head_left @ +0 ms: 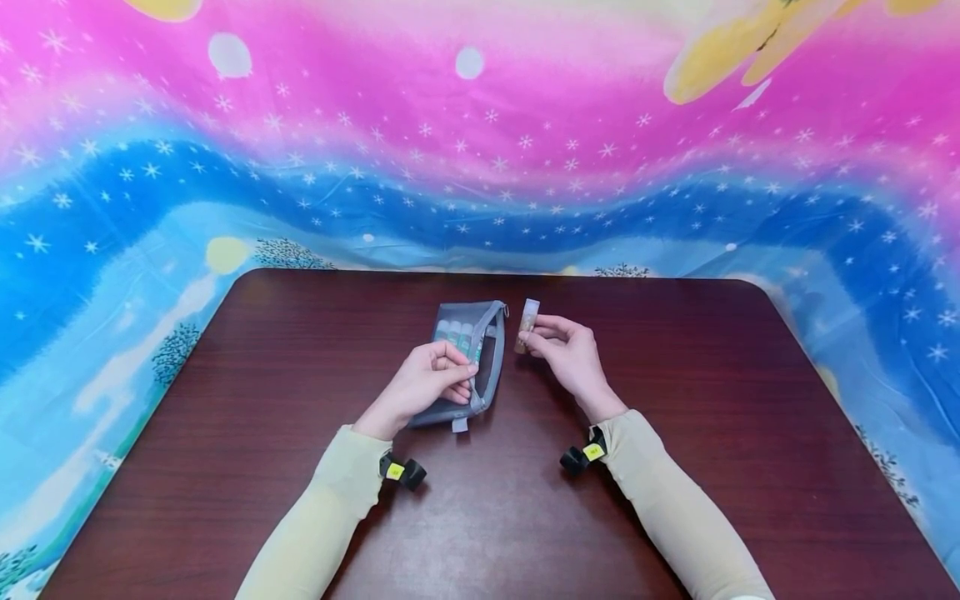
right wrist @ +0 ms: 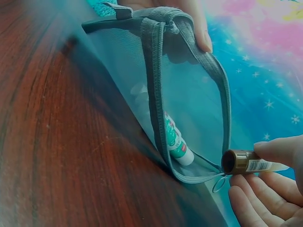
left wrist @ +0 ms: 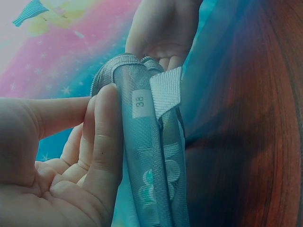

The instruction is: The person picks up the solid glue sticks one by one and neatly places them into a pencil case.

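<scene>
My left hand (head_left: 438,379) pinches the zipped rim of a grey mesh pouch (head_left: 447,412) between thumb and fingers. The pouch stands on its edge, its mouth gaping toward the right hand. Several white and green glue sticks (right wrist: 176,142) lie inside, seen through the mesh and the opening. Just right of the mouth, my right hand (head_left: 572,354) holds a brown-gold glue stick (head_left: 528,321) with a whitish cap between thumb and fingertips. In the right wrist view its brown end points at the pouch mouth and a barcode label (right wrist: 258,165) shows.
A dark red-brown wooden table (head_left: 705,375) lies under both hands. A colourful cloth backdrop (head_left: 465,150) rises along its back and sides. A fabric tab (left wrist: 166,93) and a zip pull ring (right wrist: 218,184) stick out from the pouch.
</scene>
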Tool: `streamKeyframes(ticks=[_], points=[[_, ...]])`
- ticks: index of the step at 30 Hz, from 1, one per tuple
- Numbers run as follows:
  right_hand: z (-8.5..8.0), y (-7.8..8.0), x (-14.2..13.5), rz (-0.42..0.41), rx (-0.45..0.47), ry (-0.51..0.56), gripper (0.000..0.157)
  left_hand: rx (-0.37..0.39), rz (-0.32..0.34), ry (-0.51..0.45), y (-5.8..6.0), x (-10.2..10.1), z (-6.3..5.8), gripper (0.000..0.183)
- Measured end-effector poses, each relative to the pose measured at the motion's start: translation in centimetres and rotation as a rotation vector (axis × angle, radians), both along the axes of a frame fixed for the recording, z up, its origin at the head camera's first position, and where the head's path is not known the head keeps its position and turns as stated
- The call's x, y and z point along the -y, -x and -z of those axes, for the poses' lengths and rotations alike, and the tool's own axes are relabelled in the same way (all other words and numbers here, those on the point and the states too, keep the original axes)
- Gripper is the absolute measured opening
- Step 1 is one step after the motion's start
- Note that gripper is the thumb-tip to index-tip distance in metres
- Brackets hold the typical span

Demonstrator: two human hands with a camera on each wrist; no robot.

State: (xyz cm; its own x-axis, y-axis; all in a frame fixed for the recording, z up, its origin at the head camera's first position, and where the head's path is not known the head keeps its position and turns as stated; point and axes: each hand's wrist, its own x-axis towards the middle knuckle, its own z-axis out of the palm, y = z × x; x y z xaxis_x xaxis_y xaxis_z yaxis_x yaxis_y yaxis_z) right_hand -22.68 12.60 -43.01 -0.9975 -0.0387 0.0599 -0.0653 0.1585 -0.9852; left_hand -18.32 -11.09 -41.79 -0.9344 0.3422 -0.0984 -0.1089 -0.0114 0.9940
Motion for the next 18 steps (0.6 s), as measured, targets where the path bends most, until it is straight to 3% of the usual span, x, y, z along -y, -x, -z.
streamKeyframes(ticks=[18], points=[[0.99, -0.08, 0.93, -0.002, 0.039, 0.004, 0.037, 0.0, 0.0, 0.0, 0.07, 0.02, 0.15, 0.018]])
